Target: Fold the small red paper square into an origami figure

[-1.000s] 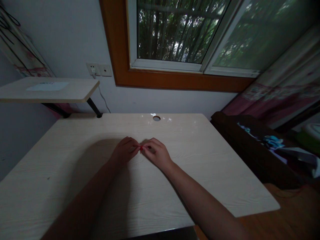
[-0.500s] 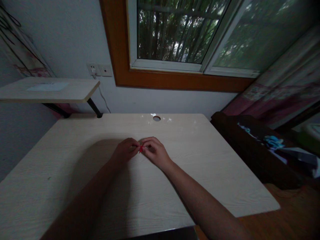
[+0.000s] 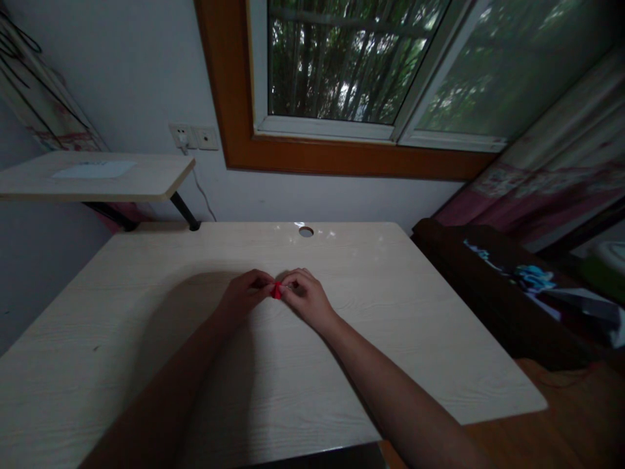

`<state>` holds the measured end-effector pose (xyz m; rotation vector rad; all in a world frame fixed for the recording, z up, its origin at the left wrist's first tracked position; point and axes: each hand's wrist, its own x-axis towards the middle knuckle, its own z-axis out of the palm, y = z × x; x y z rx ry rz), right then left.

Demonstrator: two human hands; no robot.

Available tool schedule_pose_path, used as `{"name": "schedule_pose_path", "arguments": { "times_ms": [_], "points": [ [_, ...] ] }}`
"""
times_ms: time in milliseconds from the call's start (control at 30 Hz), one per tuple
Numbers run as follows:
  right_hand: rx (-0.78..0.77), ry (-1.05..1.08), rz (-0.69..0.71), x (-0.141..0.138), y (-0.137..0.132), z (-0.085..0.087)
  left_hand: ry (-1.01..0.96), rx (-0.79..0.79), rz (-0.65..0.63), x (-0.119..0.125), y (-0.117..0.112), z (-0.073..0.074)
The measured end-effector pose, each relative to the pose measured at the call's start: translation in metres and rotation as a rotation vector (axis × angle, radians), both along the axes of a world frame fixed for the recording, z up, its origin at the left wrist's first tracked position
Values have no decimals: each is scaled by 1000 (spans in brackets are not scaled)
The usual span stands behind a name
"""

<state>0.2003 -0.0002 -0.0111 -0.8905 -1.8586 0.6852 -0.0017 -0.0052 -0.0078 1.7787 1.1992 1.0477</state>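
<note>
the left hand and right hand pinch a small red piece between their fingers, at or just over the surface. it looks light and probably soft, easily creased; opposite edges seem the best hold.

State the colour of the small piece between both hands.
The small piece is red; head view shows it.

No text, label, brand or number legible. White sheet on raised shelf: faint marks near its back edge, unreadable.
</note>
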Motion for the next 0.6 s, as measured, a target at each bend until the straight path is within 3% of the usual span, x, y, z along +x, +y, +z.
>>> {"name": "schedule_pose_path", "arguments": {
  "times_ms": [167,600],
  "points": [
    [-60,14,-33,1,1,-4,-80,-21,-32,3,-1,-4],
    [-144,76,-49,-1,0,-5,-23,39,-13,6,0,-13]
  ]
}}
